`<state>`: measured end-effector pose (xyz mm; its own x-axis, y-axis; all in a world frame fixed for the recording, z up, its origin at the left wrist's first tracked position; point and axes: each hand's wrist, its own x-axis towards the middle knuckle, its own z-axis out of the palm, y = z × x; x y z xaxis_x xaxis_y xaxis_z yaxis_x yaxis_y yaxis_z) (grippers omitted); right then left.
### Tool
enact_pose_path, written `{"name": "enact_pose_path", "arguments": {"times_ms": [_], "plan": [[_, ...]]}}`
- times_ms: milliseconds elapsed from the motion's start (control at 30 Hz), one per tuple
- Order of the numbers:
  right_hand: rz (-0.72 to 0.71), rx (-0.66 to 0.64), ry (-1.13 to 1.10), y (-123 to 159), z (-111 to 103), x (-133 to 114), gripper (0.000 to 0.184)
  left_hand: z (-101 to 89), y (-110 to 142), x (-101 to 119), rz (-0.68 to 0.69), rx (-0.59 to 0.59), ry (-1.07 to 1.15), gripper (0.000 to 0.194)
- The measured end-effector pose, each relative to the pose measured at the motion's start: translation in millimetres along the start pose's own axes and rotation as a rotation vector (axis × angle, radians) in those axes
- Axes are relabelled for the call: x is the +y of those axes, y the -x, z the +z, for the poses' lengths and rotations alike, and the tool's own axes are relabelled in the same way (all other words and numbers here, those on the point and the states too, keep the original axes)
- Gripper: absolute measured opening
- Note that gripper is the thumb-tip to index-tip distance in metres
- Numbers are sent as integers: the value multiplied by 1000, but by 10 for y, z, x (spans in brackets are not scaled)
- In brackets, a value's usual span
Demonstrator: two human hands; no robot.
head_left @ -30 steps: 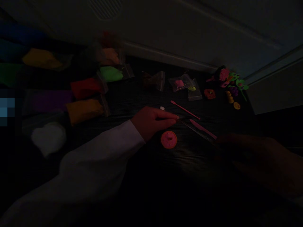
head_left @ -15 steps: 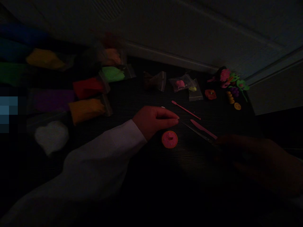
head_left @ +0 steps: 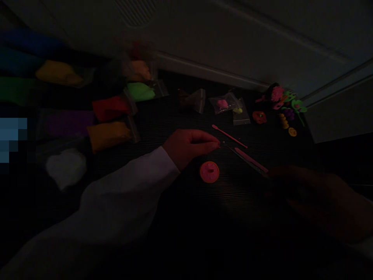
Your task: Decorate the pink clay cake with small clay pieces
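Observation:
My left hand (head_left: 194, 146) is closed in a pinch over the dark table; whatever lies between its thumb and fingertips is too small to make out. A tiny white bit (head_left: 223, 142) shows just right of those fingertips, at the tip of a slim metal pair of scissors (head_left: 247, 162). In deep shadow, my right hand (head_left: 323, 198) is closed around the handle end of the scissors, its fingers mostly hidden by the dark. Below my left fingertips sits a round pink clay piece (head_left: 209, 172) with an orange rim, small pale dots and a raised middle.
A pink modelling stick (head_left: 230, 136) and pink plastic knife (head_left: 250, 159) lie beyond the scissors. Bags of coloured clay, including orange (head_left: 109, 136) and white (head_left: 66, 168), fill the left. Small clay figures (head_left: 281, 101) stand at the back right, near the wall (head_left: 233, 50).
The scissors' tip has moved slightly up and away from my left fingertips, and a white bit now shows at it. My left hand stays pinched in nearly the same place.

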<state>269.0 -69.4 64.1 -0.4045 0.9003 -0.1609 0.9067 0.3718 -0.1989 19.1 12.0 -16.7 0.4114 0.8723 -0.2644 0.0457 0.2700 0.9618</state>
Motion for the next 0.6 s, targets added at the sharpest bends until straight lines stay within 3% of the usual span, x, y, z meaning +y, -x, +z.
{"name": "enact_pose_path", "arguments": {"times_ms": [233, 367, 600], "plan": [[-1, -62, 133, -18, 21, -30, 32, 42, -11, -22, -26, 40, 254, 13], [-33, -81, 159, -61, 4, -49, 33, 50, 2, 0, -26, 62, 191, 11], [31, -121, 95, -74, -11, -53, 33, 53, 28, 50, 0, 54, 120, 12]]}}
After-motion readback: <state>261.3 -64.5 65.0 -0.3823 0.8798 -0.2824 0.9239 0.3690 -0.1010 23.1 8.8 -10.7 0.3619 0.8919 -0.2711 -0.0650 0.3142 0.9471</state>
